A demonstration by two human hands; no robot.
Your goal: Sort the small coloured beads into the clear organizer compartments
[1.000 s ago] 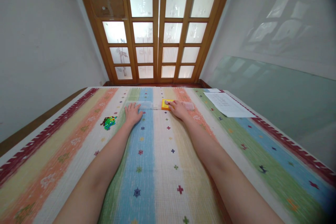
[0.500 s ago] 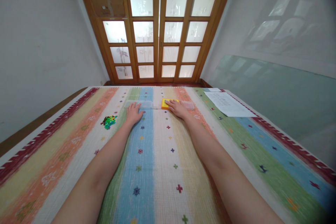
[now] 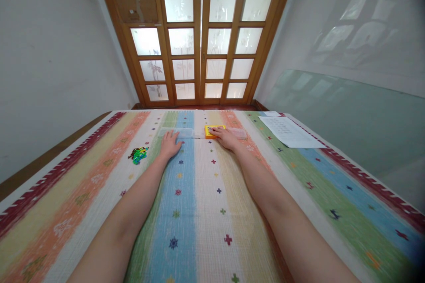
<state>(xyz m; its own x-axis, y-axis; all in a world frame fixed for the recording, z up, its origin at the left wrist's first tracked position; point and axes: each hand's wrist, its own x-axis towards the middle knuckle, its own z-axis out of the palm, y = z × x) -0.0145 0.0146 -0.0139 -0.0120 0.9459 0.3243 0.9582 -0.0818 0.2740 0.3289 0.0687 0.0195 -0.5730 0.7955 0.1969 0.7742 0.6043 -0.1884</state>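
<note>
My left hand [image 3: 170, 144] lies with its fingers spread at the near edge of a clear plastic case [image 3: 186, 132], the fingertips touching it. On the right, my right hand [image 3: 227, 137] rests with its fingers stretched over a small yellow box [image 3: 209, 132] that has dark print on top. The box seems to sit on or against the clear plastic, and a clear pinkish part [image 3: 239, 133] shows beyond my right hand. Left of my left hand is a heap of small shiny pieces [image 3: 138, 155] in green, blue, yellow and dark colours.
A striped, patterned cloth [image 3: 202, 212] covers the long table. White printed sheets [image 3: 288, 131] lie at the far right. Wooden doors with glass panes [image 3: 199, 62] stand behind the table, and a glass panel [image 3: 348, 115] is against the right wall.
</note>
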